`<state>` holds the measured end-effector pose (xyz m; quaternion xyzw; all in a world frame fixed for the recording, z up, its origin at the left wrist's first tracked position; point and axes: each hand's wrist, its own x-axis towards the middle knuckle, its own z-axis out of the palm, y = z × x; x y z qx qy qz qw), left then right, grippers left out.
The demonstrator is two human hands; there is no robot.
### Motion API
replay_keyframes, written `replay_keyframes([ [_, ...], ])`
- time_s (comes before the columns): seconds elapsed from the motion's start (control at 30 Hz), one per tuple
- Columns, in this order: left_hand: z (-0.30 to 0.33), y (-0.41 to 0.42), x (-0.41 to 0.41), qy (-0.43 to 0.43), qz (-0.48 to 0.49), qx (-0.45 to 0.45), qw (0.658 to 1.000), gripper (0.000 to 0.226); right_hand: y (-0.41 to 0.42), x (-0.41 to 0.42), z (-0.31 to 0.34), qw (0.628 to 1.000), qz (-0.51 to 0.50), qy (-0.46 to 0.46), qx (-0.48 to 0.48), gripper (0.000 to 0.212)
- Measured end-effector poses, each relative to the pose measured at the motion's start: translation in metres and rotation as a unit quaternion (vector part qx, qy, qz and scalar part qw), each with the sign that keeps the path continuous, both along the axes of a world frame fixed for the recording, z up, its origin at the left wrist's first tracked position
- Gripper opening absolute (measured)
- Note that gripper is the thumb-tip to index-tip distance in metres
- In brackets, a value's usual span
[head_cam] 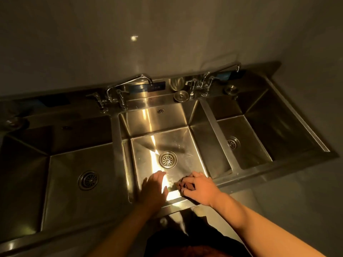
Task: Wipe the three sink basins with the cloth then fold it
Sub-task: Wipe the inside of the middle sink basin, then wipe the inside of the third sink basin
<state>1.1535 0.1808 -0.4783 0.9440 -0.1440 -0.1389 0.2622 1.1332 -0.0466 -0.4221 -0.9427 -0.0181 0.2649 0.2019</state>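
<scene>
Dark cloth: a small crumpled reddish-brown rag (185,185), bunched tight and mostly hidden, sits at the near edge of the middle stainless steel basin (196,145).
Right hand: your right hand (199,187) curls its fingers round the cloth, gripping it against the steel.
Left hand: your left hand (155,188) lies flat with fingers straight, just beside the cloth, holding nothing.
Risk: a wad this small likely skips corners and walls; spread it wider.
Drain: the round slotted drain strainer (168,160) could snag a dragged edge.
Far basins: the left steel basin (55,182) and right steel basin (259,145) hold no cloth.
</scene>
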Motion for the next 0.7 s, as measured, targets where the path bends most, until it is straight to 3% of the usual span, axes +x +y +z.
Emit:
replay_keyframes([
  [0.1,-0.003,-0.013,-0.034,0.008,-0.003,-0.016,1.0,0.039,-0.003,-0.017,-0.002,0.999,-0.028,-0.045,0.014,0.061],
  [0.23,-0.004,-0.011,-0.064,-0.033,0.019,-0.001,0.999,0.033,0.002,-0.024,-0.008,0.995,0.009,-0.095,-0.04,0.049],
  [0.33,-0.002,-0.009,-0.074,-0.053,0.049,0.006,0.997,0.038,0.005,-0.016,-0.005,0.995,0.025,-0.081,-0.06,0.063],
  [0.43,0.002,-0.006,-0.08,0.01,0.084,0.041,0.996,0.049,0.001,-0.012,-0.006,0.985,0.083,-0.11,-0.107,0.055],
  [0.5,0.003,-0.01,-0.085,0.011,0.11,0.059,0.992,0.052,-0.005,-0.01,-0.011,0.987,0.088,-0.114,-0.065,0.052],
  [0.63,0.01,-0.045,-0.102,-0.094,0.145,0.003,0.985,0.039,-0.033,-0.004,-0.01,0.991,0.111,-0.074,0.024,0.041],
  [0.7,0.018,-0.068,-0.104,-0.045,0.148,0.023,0.988,0.04,-0.056,-0.002,-0.011,0.985,0.148,-0.08,0.027,0.043],
])
